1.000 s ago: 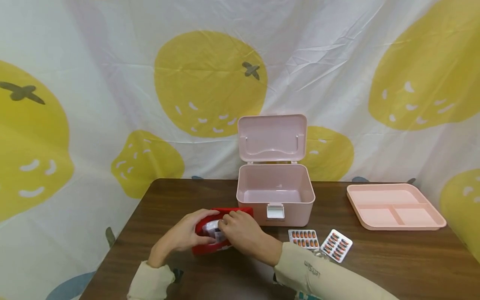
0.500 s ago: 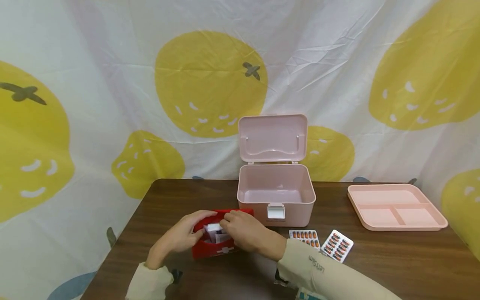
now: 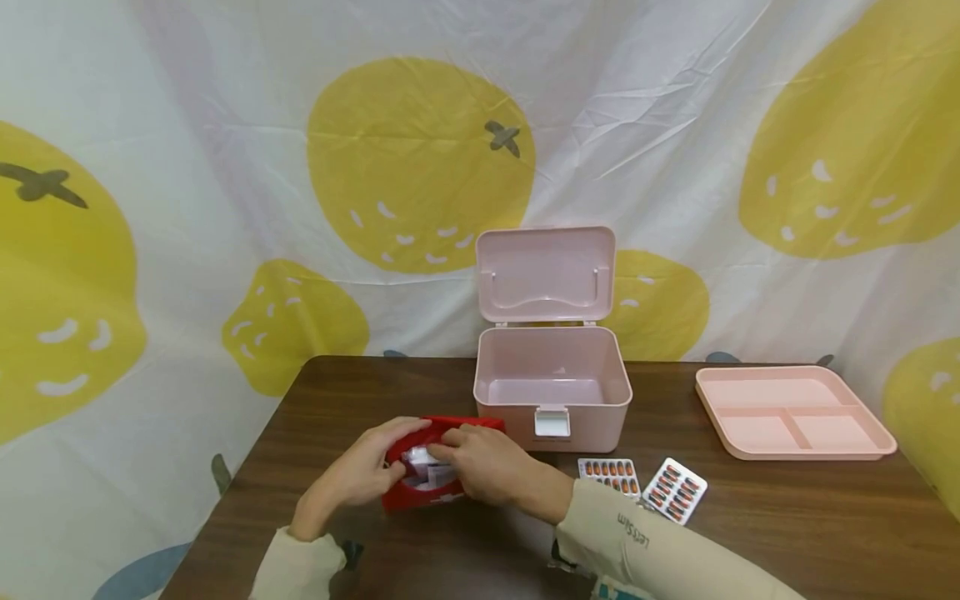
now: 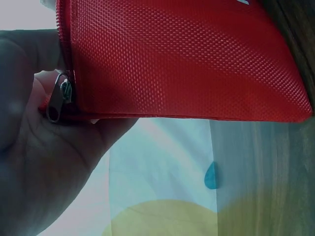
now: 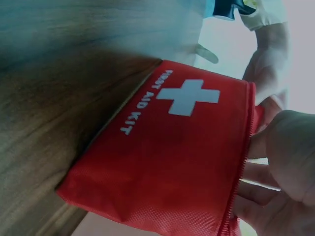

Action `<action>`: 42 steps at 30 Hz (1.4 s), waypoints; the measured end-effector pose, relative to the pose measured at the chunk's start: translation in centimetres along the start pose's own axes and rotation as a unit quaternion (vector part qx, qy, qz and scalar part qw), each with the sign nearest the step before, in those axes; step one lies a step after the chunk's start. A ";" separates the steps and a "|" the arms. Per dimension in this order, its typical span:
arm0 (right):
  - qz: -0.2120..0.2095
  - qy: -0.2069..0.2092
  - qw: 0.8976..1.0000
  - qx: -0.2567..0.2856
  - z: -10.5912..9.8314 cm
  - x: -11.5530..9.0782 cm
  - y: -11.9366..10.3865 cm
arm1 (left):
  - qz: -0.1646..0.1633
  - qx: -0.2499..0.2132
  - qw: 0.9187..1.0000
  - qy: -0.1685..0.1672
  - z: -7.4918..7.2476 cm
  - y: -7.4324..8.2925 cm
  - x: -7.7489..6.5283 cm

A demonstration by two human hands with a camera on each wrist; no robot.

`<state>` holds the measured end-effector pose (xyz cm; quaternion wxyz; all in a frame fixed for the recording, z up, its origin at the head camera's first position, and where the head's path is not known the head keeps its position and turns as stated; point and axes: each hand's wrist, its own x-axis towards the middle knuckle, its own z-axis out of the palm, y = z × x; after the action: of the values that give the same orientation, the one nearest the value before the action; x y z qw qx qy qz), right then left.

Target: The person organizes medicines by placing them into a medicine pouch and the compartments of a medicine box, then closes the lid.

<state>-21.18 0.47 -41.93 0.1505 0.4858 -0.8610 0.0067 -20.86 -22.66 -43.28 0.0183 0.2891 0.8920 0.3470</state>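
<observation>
A red first aid pouch (image 3: 420,500) stands on the table with its zipped mouth spread and white packets (image 3: 422,457) showing inside. My left hand (image 3: 367,462) grips the left end of the mouth, fingers at the far rim and thumb at the near side. In the left wrist view, the zipper pull (image 4: 56,101) hangs beside that palm. On the other end, my right hand (image 3: 487,467) holds the rim with curled fingers, its thumb reaching over the packets. The right wrist view shows the pouch's white cross (image 5: 188,97) and lettering; the right fingertips are hidden behind the zipped edge.
Behind the pouch stands a pink box (image 3: 577,429) with its lid (image 3: 546,275) raised. Two capsule blister packs (image 3: 609,472) (image 3: 675,492) lie by the right sleeve. A pink divided tray (image 3: 783,408) rests at the right, and a patterned cloth hangs behind the table.
The pouch's front tipped down to show more of its cross, then tilted back slightly. The right hand shifted a little at the mouth, its thumb now over the packets. Both hands stay on the pouch.
</observation>
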 end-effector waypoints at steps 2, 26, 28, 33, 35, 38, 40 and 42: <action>-0.008 0.002 1.000 0.011 0.1 0.0 0.0 | 0.000 0.004 1.000 0.002 0.0 0.1 0.0; -0.006 0.016 0.987 -0.159 1.5 0.3 -1.5 | 0.050 0.035 0.997 0.050 0.6 -0.1 0.0; -0.007 0.012 0.988 -0.157 1.5 0.3 -1.5 | 0.048 0.037 0.997 0.052 0.6 -0.1 0.0; -0.010 -0.002 0.994 -0.111 1.3 0.0 -1.4 | 0.039 0.035 0.998 0.048 0.7 0.1 -0.1; -0.010 -0.012 0.996 -0.086 1.1 -0.1 -1.3 | 0.036 0.034 0.998 0.049 0.8 0.1 -0.1; -0.007 -0.027 0.999 -0.046 0.8 -0.2 -1.1 | 0.040 0.035 0.997 0.060 0.8 0.2 0.0; -0.002 -0.034 0.999 -0.026 0.6 -0.2 -1.0 | 0.045 0.040 0.996 0.068 0.9 0.2 0.1; 0.009 -0.036 0.999 -0.004 0.5 -0.2 -0.9 | 0.043 0.040 0.996 0.070 1.0 0.2 0.1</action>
<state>-20.42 0.09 -42.55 0.1213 0.4777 -0.8700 -0.0124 -20.63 -21.86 -43.88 -0.0712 0.3030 0.8909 0.3309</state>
